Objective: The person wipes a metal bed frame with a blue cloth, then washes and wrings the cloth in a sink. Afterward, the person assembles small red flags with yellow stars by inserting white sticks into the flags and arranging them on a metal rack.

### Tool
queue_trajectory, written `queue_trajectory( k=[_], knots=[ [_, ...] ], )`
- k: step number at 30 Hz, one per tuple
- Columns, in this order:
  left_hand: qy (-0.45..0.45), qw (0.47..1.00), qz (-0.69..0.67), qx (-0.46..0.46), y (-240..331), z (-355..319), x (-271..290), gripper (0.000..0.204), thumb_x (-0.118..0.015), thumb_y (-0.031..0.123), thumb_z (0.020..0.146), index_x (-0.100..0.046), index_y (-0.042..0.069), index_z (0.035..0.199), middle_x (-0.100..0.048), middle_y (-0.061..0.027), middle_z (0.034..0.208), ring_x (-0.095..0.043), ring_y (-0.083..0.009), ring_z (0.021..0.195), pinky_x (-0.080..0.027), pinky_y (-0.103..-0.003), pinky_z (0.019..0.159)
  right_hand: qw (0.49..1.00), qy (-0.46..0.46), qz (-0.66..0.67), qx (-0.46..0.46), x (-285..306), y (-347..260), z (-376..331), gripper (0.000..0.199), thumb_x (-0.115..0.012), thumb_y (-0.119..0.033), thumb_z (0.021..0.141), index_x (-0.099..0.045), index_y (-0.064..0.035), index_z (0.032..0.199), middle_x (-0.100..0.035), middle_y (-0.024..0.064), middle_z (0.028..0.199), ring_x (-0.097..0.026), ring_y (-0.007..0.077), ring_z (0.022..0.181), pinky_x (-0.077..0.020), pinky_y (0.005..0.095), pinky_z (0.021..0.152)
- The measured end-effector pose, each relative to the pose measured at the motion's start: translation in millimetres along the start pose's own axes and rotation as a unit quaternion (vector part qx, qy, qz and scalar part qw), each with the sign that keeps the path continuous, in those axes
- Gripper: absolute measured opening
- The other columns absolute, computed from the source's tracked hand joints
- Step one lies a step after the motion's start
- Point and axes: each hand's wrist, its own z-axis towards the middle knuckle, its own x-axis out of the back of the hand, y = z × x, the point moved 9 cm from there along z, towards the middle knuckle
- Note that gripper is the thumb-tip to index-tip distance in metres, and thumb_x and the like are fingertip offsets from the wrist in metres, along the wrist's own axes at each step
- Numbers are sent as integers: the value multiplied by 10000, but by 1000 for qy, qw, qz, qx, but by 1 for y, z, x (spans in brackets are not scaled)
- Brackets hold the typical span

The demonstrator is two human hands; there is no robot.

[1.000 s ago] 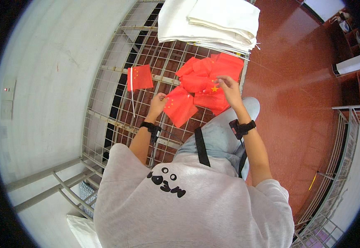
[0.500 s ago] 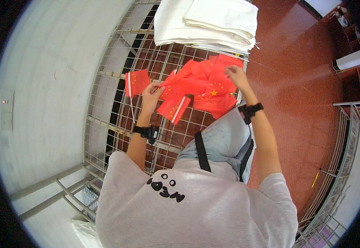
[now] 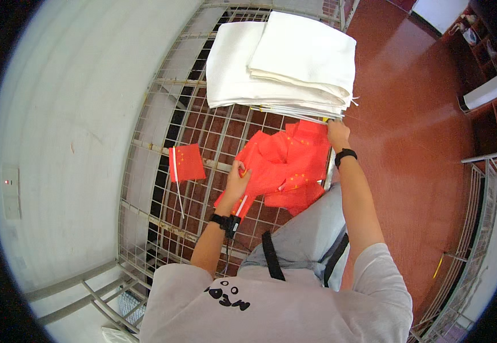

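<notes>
Two hands (image 3: 237,182) — red flags (image 3: 283,166).

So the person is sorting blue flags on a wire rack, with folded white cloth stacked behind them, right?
Not quite: the head view shows red flags, not blue. They do lie on the wire rack, with folded white cloth stacked behind them.

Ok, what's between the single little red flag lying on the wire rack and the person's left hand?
In the head view, only bare wire rack lies between the single flag and the left hand, which rests on the red flag pile.
</notes>
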Motion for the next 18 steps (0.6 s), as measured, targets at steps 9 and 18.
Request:
queue_trajectory(
  k=[9, 18],
  knots=[
    [61, 996, 3, 72, -41, -2, 27, 354, -393, 316, 950, -467, 6, 1103, -559, -212, 1020, -551, -326, 985, -414, -382, 854, 996, 73, 40, 40, 2, 7, -16, 109, -507, -93, 797, -572, -66, 880, -595, 106, 908, -608, 295, 870, -524, 402, 680],
    [85, 994, -33, 60, -33, -18, 56, 242, -625, -1, 776, -565, 0, 1011, -620, -127, 924, -600, -200, 838, -469, -296, 745, 983, 178, 13, 32, 99, 34, -55, 98, -536, -109, 769, -567, -94, 861, -557, 86, 889, -591, 292, 848, -517, 414, 628]
  ],
)
